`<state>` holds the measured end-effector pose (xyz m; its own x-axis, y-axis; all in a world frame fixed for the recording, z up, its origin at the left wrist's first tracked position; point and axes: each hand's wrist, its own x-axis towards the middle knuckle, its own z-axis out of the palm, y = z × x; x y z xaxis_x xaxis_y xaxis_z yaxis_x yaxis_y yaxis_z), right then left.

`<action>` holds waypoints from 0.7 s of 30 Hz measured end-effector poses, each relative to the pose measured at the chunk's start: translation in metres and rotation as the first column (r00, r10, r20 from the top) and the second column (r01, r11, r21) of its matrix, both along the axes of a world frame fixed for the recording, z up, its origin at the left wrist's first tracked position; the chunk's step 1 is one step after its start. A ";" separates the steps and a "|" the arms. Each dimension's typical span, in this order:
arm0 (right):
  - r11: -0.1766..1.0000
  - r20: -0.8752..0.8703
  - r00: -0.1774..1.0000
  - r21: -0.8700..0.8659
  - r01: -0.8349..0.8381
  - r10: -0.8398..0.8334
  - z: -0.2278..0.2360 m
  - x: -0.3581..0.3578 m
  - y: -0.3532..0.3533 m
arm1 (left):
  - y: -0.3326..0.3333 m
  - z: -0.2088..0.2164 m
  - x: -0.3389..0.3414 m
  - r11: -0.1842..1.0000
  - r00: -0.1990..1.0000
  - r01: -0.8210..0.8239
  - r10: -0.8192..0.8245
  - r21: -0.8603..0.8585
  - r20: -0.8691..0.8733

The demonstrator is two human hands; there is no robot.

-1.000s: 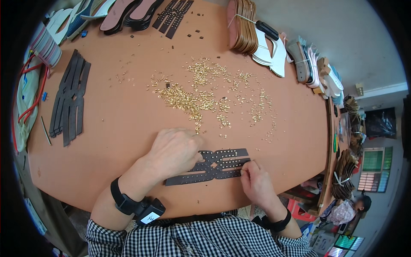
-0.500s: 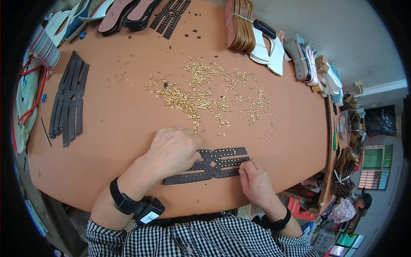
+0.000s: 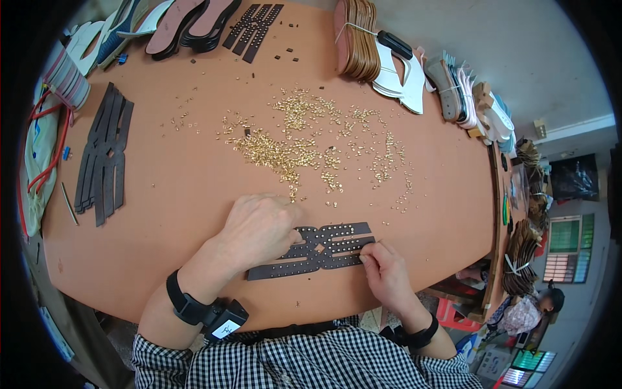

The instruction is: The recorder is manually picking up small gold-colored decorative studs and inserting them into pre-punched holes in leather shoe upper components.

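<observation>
A dark brown crossed leather strap piece [image 3: 324, 249] with rows of small holes and gold studs lies flat near the table's front edge. My left hand [image 3: 259, 227] rests on its left half, fingers curled down onto it. My right hand [image 3: 382, 272] pinches the strap's right end between thumb and fingers. A scatter of small gold studs [image 3: 304, 149] lies just beyond the strap on the orange-brown table [image 3: 194, 194].
A stack of dark strap pieces [image 3: 103, 155] lies at the left. More straps [image 3: 253, 26], shoe soles [image 3: 188, 19], a bundle of brown insoles [image 3: 356, 39] and white cut pieces [image 3: 402, 71] line the far edge. Another person [image 3: 525, 311] sits at lower right.
Both hands stay on the strap piece; my right hand's fingers have shifted slightly along its right end. The strap lies in nearly the same place.
</observation>
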<state>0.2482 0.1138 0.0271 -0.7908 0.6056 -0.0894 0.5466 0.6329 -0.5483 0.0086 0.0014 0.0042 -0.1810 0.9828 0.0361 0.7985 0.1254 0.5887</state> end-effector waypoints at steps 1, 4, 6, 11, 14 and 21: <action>1.000 0.004 1.000 0.000 0.001 -0.001 -0.001 0.000 0.000 | 0.000 -0.001 0.000 1.000 1.000 -0.001 0.001 -0.003 -0.002; 0.998 -0.015 1.000 0.060 0.006 -0.006 -0.006 0.001 -0.003 | 0.000 -0.002 0.000 1.000 1.000 -0.003 0.003 -0.008 -0.009; 0.998 -0.015 1.000 0.055 -0.004 0.004 -0.006 0.002 -0.003 | 0.000 -0.003 0.000 1.000 1.000 -0.003 0.003 -0.012 -0.012; 0.999 0.005 0.999 0.031 -0.043 0.043 -0.002 0.002 0.000 | 0.000 -0.001 -0.001 1.000 1.000 0.006 -0.006 0.003 -0.002; 0.999 0.033 0.999 0.015 -0.043 0.043 -0.001 0.002 0.000 | 0.000 -0.001 0.000 1.000 1.000 -0.001 0.001 0.000 0.007; 0.999 0.107 0.994 -0.029 -0.032 0.035 0.003 0.001 0.001 | 0.000 -0.002 -0.001 1.000 1.000 0.004 -0.004 -0.009 -0.007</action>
